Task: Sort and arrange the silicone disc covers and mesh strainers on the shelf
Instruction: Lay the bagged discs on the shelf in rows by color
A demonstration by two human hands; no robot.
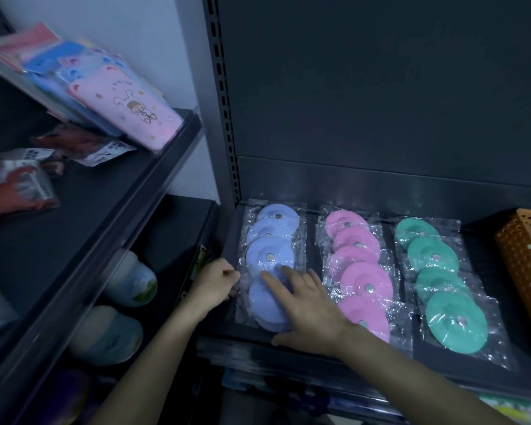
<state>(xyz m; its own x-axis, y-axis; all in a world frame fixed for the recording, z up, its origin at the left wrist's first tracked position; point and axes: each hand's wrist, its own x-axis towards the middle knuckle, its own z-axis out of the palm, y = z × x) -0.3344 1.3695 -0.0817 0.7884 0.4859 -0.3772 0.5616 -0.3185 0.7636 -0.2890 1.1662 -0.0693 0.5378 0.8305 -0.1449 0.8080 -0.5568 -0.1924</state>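
Observation:
Three rows of bagged silicone disc covers lie on the dark shelf point(316, 335): blue discs point(270, 240) on the left, pink discs point(359, 265) in the middle, green discs point(442, 271) on the right. My right hand point(307, 305) lies flat with straight fingers on the front blue discs. At the left side of the blue row, my left hand point(215, 283) pinches the edge of a clear bag between curled fingers. No mesh strainers are in view.
An orange perforated basket point(524, 265) stands at the shelf's right end. The neighbouring shelf unit on the left holds pink and blue packets point(111, 96), red packaged items point(16, 185) and rounded white containers point(129, 280) lower down. A slotted upright point(224, 118) separates the two units.

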